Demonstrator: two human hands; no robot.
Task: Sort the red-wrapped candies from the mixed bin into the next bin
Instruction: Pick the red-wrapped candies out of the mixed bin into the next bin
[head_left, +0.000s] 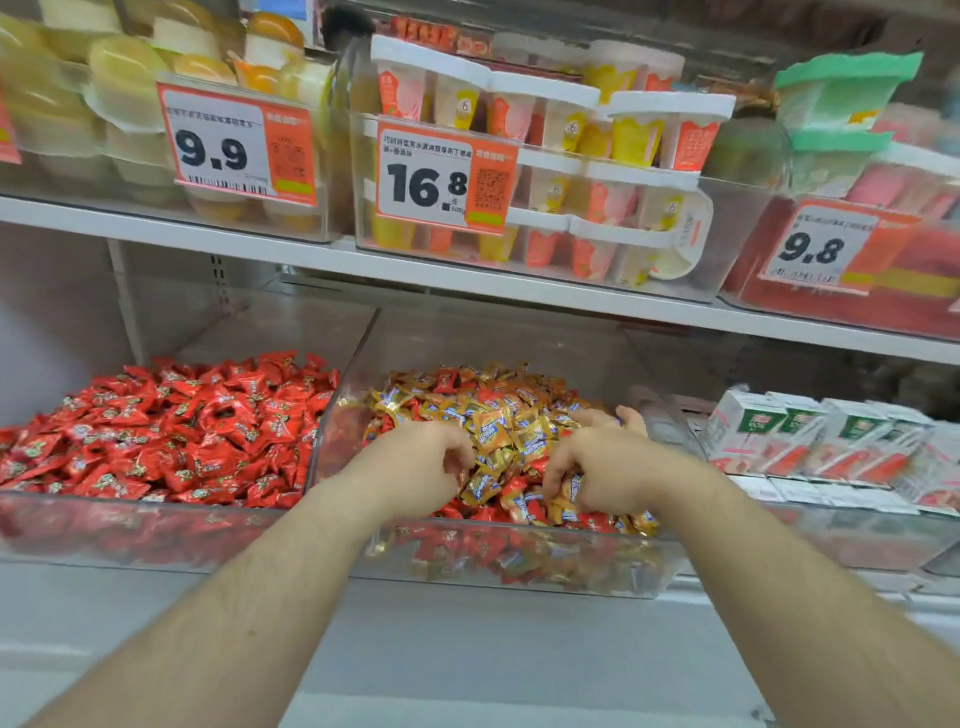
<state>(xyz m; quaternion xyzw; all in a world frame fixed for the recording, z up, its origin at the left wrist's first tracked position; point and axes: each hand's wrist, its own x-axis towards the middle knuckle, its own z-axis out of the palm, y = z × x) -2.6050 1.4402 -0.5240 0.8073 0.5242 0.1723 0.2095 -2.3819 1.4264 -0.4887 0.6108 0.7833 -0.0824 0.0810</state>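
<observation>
A clear mixed bin (519, 564) in the middle of the lower shelf holds gold-wrapped candies (498, 421) with red-wrapped candies (480, 514) among them, mostly along the front. Both my hands are inside it. My left hand (421, 457) has its fingers curled down into the pile. My right hand (592, 467) also digs in, fingers curled around several gold candies. Whether the left hand holds any candy is hidden by its fingers. Left of it stands a clear bin (130, 525) full of red-wrapped candies (171, 426).
White and red cartons (810, 436) lie to the right of the mixed bin. A white shelf (467, 280) above carries clear bins of pudding cups with price tags (441, 176). A pale grey ledge runs below the bins.
</observation>
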